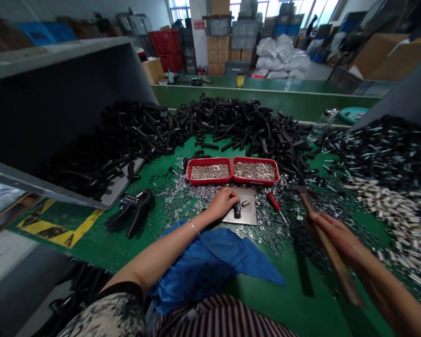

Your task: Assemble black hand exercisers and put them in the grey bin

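My left hand point(226, 202) is closed at the top end of a short black part point(237, 210), its fingers pinched there. Under that part lies a square metal plate point(247, 217), with a small silver cylinder point(245, 204) beside the part. Over the right side of the bench, my right hand point(337, 234) grips a wooden-handled hammer point(324, 238), its head pointing away from me. Between the plate and the hammer lies a red-handled screwdriver point(274, 201). Loose washers and rings point(266, 234) surround the plate.
Two red trays point(210, 180) of small metal parts stand behind the plate. Black handles point(228, 117) are heaped at the back. Silver cylinders point(389, 210) and screws point(393, 150) pile up at right. A blue cloth point(217, 262) lies in front; assembled black handles point(135, 210) sit left.
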The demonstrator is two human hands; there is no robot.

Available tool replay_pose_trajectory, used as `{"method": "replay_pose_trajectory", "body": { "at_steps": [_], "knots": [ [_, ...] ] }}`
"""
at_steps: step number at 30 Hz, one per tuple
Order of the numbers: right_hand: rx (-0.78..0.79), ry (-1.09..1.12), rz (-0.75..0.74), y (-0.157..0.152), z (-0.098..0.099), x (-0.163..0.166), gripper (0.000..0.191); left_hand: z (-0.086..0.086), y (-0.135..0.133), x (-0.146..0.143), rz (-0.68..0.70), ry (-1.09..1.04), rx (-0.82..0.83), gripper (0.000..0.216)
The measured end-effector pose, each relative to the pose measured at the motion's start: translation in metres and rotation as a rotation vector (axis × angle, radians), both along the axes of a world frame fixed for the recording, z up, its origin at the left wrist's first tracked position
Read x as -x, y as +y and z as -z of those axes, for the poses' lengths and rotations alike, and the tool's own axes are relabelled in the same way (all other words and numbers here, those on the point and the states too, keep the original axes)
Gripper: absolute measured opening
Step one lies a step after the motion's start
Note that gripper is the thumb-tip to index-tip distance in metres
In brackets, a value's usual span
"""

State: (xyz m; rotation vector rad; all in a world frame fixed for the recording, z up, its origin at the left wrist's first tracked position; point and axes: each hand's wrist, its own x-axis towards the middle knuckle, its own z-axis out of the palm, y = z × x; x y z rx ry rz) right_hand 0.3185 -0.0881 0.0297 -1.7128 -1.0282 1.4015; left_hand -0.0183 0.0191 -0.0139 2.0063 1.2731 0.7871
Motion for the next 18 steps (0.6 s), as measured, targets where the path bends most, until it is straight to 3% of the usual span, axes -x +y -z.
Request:
{"method": "replay_pose_trajectory", "body": {
  "at_steps": [3, 7, 18],
  "knots": [
    [-0.12, 0.075, -0.08, -0.002, -0.006, 0.031, 0.035, 0.009, 0.0, 0.0, -0.069, 0.029, 0.011, 0.013],
    [-0.143, 0.032, -0.196, -0.01, -0.006, 0.057, 0.04, 0.013, 0.001, -0.006, -0.1, 0.01, 0.012, 0.012],
    [-0.099, -0.185, -0.282, -0.025, 0.01, 0.066, 0.04, 0.016, -0.009, -0.011, -0.124, 0.112, -0.112, 0.013]
  ]
}}
